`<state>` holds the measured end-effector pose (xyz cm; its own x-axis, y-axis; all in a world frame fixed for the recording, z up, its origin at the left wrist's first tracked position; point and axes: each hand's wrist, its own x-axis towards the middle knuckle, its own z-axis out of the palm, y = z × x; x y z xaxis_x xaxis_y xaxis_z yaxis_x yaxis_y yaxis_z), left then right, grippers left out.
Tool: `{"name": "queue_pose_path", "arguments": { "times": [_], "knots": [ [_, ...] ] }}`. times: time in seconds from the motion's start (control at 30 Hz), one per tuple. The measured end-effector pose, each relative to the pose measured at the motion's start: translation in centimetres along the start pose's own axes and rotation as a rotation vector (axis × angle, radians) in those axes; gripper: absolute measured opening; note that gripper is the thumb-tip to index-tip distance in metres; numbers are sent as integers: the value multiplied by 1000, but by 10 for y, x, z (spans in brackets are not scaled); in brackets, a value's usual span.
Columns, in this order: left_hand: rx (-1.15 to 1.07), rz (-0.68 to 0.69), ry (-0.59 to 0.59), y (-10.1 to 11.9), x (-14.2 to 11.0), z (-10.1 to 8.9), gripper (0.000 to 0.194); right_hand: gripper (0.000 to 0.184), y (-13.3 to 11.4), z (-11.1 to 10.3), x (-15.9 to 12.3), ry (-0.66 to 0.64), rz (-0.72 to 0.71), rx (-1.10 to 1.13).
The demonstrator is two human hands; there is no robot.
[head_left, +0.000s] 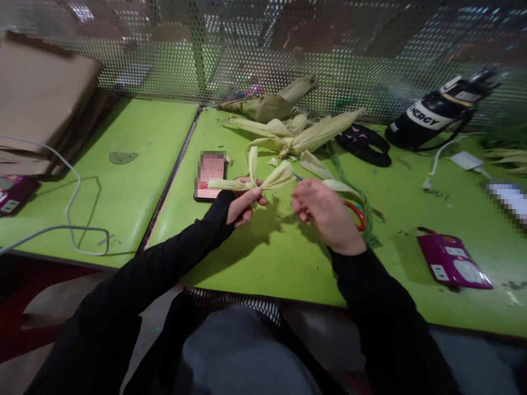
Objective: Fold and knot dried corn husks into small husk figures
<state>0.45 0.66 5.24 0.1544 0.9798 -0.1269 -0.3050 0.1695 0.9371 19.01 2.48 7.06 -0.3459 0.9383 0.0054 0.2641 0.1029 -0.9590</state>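
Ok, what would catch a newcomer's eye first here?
Probably the pale looped husk piece, held in the left hand over the bright green table, mid-picture. After that, the black bottle at the back right and the purple object on the table's right side.

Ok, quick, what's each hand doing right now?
Left hand: closed, pinching a pale corn husk piece.
Right hand: fingers curled but blurred; can't tell if it holds anything.
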Motion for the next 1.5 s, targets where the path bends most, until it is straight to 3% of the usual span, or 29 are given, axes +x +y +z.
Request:
{"name": "queue_pose_path", "arguments": {
  "times": [0.13,0.43,0.63,0.97,1.3,1.5],
  "knots": [
    [-52,19,-159,-4,0,-4,40,37,8,26,-2,-146,-75,-125],
    [43,-10,-222,5,-2,-5,44,38,26,36,2,-83,-109,-106],
    [127,-72,-275,5,0,-12,49,29,20,40,-4,-73,-145,-160],
    [145,-58,-226,10,-4,-7,45,34,3,36,-13,-244,-144,-236],
    [125,-74,-236,7,-4,-10,35,29,2,39,-18,-337,-355,-424],
    [132,-78,-231,5,0,-10,32,27,8,47,-17,-335,-399,-449]
  ]
}}
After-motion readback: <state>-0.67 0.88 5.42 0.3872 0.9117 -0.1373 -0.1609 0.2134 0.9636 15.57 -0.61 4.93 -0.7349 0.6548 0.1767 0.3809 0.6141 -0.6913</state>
